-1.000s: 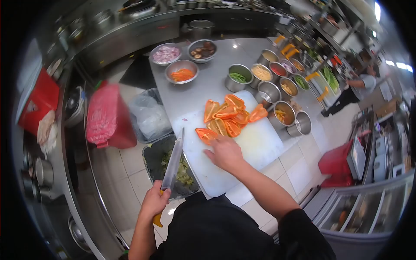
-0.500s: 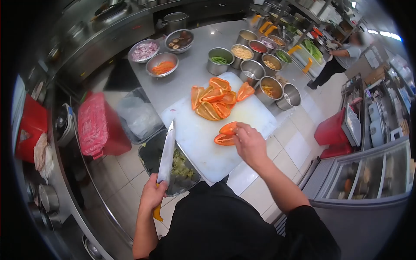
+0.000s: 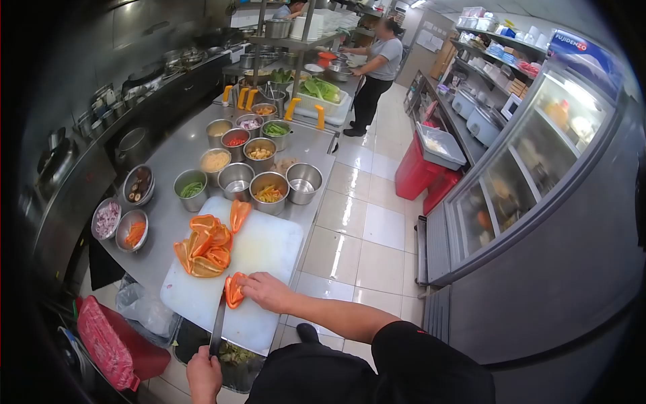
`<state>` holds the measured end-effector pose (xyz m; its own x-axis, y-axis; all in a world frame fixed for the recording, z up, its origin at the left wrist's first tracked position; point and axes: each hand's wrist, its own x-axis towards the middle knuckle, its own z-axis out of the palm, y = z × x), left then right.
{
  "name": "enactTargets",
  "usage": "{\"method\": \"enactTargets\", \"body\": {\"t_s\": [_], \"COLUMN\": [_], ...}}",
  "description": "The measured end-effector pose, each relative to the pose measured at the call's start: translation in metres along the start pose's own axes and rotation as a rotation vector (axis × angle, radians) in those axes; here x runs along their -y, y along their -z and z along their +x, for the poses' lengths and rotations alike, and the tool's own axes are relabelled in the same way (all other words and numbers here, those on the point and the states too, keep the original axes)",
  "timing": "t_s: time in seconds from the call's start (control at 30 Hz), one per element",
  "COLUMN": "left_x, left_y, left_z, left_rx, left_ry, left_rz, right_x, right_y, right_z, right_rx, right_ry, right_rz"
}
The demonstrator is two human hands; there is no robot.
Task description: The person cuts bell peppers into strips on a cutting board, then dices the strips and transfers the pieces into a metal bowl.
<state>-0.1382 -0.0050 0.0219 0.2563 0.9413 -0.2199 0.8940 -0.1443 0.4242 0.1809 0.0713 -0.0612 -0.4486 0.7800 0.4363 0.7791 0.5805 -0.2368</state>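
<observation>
In the head view my left hand (image 3: 203,374) is wrapped round the handle of a kitchen knife (image 3: 218,324). Its blade points up the white cutting board (image 3: 259,323), and the tip is beside orange bell pepper pieces (image 3: 234,290). The fingers of my right hand (image 3: 266,291) are closed on those pieces and press them on the board. Farther up the board lies a pile of cut orange bell peppers (image 3: 204,248), with one separate piece (image 3: 239,214) at its upper right.
Metal pots of cut vegetables (image 3: 269,192) stand behind the board. Bowls of chopped onion (image 3: 106,219) and carrot (image 3: 132,230) are at the left. A red bin (image 3: 121,343) stands lower left, a glass-door fridge (image 3: 531,168) right. Another person (image 3: 383,60) works at the back.
The view has swung to the right. My left hand has brought the knife from the board's left side to the pepper pieces. My right hand stays at these pieces.
</observation>
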Motion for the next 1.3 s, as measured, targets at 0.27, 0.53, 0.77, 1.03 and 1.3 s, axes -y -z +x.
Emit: {"method": "enactTargets", "body": {"t_s": [0.27,0.53,0.77,1.03,1.3], "left_x": [0.001,-0.013,-0.037,-0.048,-0.076], "left_y": [0.007,0.027,0.016,0.011,-0.011], "left_z": [0.02,0.023,0.02,-0.001,-0.001], "left_rx": [-0.066,0.103,0.191,0.054,0.16], "left_ry": [-0.11,-0.025,-0.037,0.032,0.141], "left_rz": [0.088,-0.187,-0.226,-0.139,-0.051], "right_x": [-0.012,-0.021,-0.031,-0.027,-0.016], "right_y": [-0.016,0.004,0.03,0.038,0.06], "right_z": [0.001,0.021,-0.005,0.005,0.012], "right_rx": [-0.136,0.022,0.087,0.184,0.291], "right_ry": [0.095,0.217,0.19,0.194,0.143], "right_rz": [0.041,-0.019,-0.003,-0.019,0.202]}}
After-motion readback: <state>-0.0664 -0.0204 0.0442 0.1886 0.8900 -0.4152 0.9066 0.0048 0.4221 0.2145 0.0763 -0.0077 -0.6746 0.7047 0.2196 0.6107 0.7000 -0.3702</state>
